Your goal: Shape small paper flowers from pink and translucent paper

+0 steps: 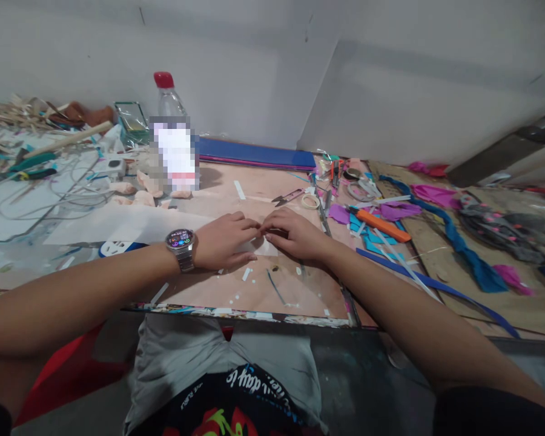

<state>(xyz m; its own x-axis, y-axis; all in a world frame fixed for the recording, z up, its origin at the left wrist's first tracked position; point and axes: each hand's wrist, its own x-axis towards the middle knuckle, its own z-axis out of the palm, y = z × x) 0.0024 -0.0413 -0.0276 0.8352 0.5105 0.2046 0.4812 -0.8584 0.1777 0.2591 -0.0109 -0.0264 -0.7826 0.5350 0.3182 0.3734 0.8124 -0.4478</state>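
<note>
My left hand (224, 241) lies palm down on the table, its fingers stretched to the right and its thumb apart. A watch is on that wrist. My right hand (295, 233) meets it at the fingertips, with its own fingers bent and pinched together. Whatever sits between those fingertips is too small or hidden to make out. White paper (266, 247) shows under both hands. A long white paper sheet (131, 224) stretches left from my left hand, partly over a blue-and-white object (118, 247).
A red-capped bottle (165, 82) stands behind a blurred bright screen (178, 156). Small snips (288, 197) and a tape ring (309, 201) lie beyond my hands. An orange cutter (381, 224) rests among coloured scraps at right. Green-handled pliers (34, 162) and wire lie left.
</note>
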